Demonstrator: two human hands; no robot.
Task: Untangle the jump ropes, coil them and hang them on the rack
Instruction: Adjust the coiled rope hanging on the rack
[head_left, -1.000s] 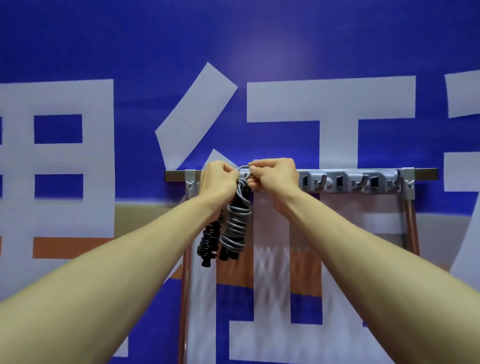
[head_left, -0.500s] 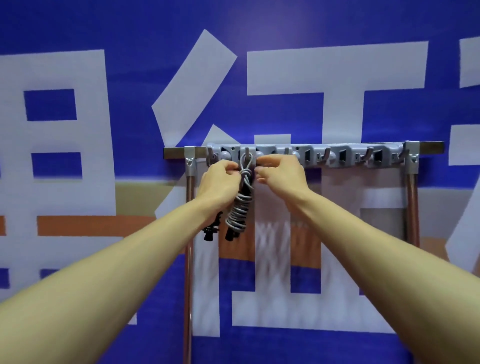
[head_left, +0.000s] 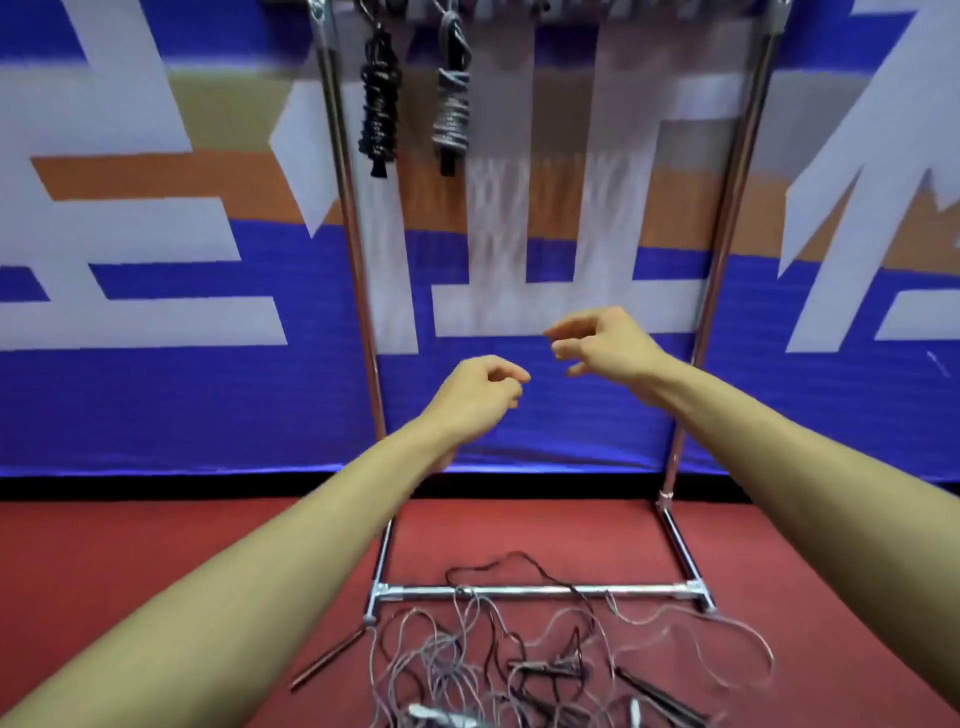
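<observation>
Left grip (head_left: 480, 387) was released: fingers loosely curled, thumb near forefinger, nothing in it. Right grip (head_left: 605, 343) was also released, fingers relaxed and slightly spread, holding nothing. Both hung in mid-air in front of the silver metal tube rack (head_left: 349, 218), between its two posts. The right grip sat a bit higher, apart from the left.

Two ropes hung from the rack's top, well above both grips. The black coiled jump rope (head_left: 382, 98) was just beside the left post. The grey coiled jump rope (head_left: 452, 109) was just right of it, and the two did not touch. The hooks were cut off by the frame edge and blurred.

The tangled pile of grey and black jump ropes (head_left: 457, 660) lay on the red floor (head_left: 104, 545), well below the grips, at the rack's base bar (head_left: 540, 590). Several strands crossed that bar, and one black loop (head_left: 498, 564) lay behind it. Dark handles (head_left: 660, 693) lay in the pile. One thin dark handle (head_left: 327, 660) lay apart to the left, near the base corner. The forearms hid part of the floor on both sides. A blue banner with large white characters (head_left: 156, 405) stood behind the rack.
</observation>
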